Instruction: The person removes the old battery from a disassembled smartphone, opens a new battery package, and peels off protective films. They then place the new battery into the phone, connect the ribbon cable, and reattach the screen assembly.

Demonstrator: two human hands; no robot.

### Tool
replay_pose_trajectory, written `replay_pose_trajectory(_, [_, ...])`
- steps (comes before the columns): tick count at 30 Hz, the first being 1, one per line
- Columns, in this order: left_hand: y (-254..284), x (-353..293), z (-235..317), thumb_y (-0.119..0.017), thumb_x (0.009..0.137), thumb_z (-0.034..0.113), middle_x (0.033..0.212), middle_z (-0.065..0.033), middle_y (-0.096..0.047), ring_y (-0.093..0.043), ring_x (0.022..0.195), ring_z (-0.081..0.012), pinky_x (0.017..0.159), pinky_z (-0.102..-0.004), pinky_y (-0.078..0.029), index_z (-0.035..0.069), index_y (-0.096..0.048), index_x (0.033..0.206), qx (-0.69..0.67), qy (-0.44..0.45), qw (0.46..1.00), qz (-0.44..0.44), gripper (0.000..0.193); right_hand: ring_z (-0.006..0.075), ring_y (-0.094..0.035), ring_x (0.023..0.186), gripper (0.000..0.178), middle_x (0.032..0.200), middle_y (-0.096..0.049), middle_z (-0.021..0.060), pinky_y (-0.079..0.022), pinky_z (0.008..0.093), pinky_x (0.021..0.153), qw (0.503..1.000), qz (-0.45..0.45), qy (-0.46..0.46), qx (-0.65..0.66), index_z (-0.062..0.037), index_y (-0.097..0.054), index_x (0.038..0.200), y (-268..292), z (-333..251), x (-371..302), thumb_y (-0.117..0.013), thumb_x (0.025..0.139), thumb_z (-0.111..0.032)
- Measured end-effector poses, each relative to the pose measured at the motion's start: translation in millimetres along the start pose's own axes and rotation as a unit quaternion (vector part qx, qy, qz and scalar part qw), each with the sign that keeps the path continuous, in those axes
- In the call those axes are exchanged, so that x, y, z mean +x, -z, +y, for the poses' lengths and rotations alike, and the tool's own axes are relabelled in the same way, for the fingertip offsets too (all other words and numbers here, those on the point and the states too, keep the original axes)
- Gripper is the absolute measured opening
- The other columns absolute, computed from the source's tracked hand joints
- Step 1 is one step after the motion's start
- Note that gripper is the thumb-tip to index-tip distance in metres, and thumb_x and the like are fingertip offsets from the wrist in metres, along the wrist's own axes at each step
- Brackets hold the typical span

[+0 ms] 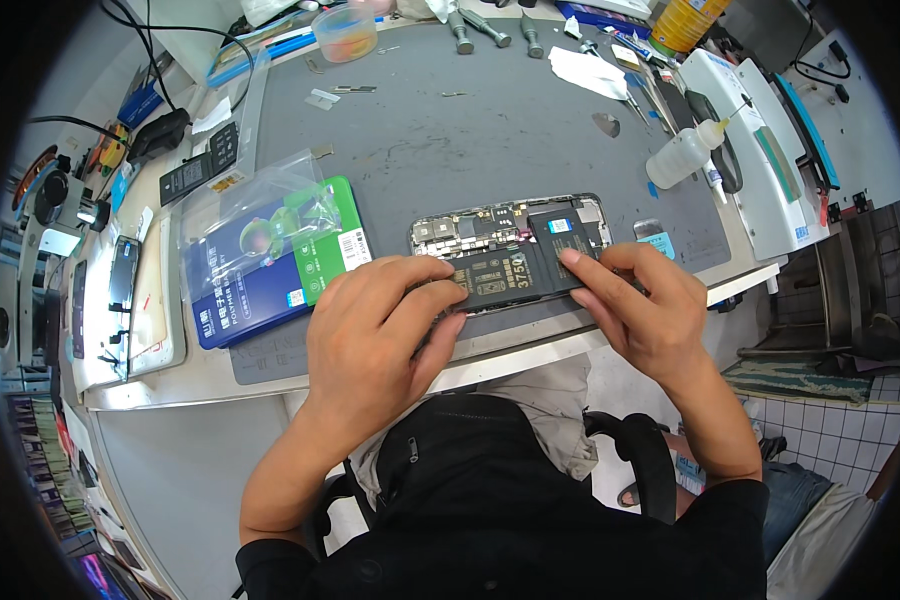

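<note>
An opened smartphone [433, 230] lies on the grey mat in front of me, its circuit board showing along the far side. In it sits a black L-shaped phone battery [495, 272] with printed labels. My left hand [375, 330] has its curled fingertips at the left end of the battery, with the thumb at the phone's near edge. On the battery's right part, my right hand [645, 310] grips with thumb and fingers. Whether the battery lies fully flat in the frame cannot be made out.
Left of the phone lies a blue and green battery box [260, 270] under clear plastic. Another black battery [200, 170] is beyond it. A white dropper bottle [685, 155] and a white machine [760, 160] stand at right. Screwdrivers [485, 28] lie at the back.
</note>
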State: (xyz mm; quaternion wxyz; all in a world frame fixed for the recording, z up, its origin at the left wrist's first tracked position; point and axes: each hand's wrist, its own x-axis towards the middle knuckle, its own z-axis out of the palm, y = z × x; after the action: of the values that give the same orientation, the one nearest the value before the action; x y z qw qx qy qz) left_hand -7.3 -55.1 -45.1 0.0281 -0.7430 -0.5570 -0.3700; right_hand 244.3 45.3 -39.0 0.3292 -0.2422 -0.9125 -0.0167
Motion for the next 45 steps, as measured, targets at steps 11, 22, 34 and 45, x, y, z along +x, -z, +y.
replay_pose_trajectory(11, [0.4, 1.1, 0.3, -0.082, 0.074, 0.008, 0.105, -0.0023, -0.07, -0.069, 0.096, -0.0248, 0.08, -0.0376, -0.051, 0.01, -0.072, 0.095, -0.002, -0.003, 1.0, 0.0, 0.024, 0.0149, -0.055, 0.068, 0.039, 0.089, -0.063, -0.0014, -0.043, 0.0283, 0.053, 0.999, -0.029, -0.007, -0.027, -0.0175, -0.078, 0.117, -0.6, 0.0, -0.7, -0.084, 0.079, -0.02])
replay_pose_trajectory(22, [1.1, 2.0, 0.3, -0.082, 0.075, 0.01, 0.107, -0.0023, -0.069, -0.068, 0.097, -0.0246, 0.08, -0.0373, -0.05, 0.009, -0.071, 0.096, 0.001, -0.005, 1.0, -0.011, 0.024, 0.0154, -0.053, 0.066, 0.039, 0.084, -0.057, -0.0011, -0.04, 0.0289, 0.05, 0.999, -0.033, -0.015, -0.014, -0.0166, -0.077, 0.117, -0.7, 0.2, -1.1, -0.083, 0.078, -0.018])
replay_pose_trajectory(34, [2.6, 1.3, 1.1, -0.083, 0.072, 0.009, 0.109, -0.0039, -0.07, -0.068, 0.097, -0.0259, 0.08, -0.0376, -0.05, 0.009, -0.07, 0.101, 0.002, 0.001, 1.0, -0.008, 0.031, 0.0125, -0.049, 0.054, 0.04, 0.072, -0.055, -0.003, -0.035, 0.0286, 0.045, 0.993, 0.058, 0.077, -0.074, -0.014, -0.078, 0.114, -5.2, 2.3, -2.9, -0.083, 0.075, -0.022])
replay_pose_trajectory(45, [29.5, 37.4, 17.2, -0.08, 0.085, 0.011, 0.099, -0.0081, -0.075, -0.071, 0.084, -0.0183, 0.072, -0.0306, -0.054, 0.007, -0.071, 0.115, -0.214, 0.039, 0.976, -0.027, 0.032, 0.0154, -0.05, 0.05, 0.017, 0.064, -0.055, 0.0031, -0.037, 0.0294, 0.048, 0.985, -0.122, 0.053, 0.112, -0.0095, -0.076, 0.098, 54.7, -15.8, 80.1, -0.08, 0.082, -0.013])
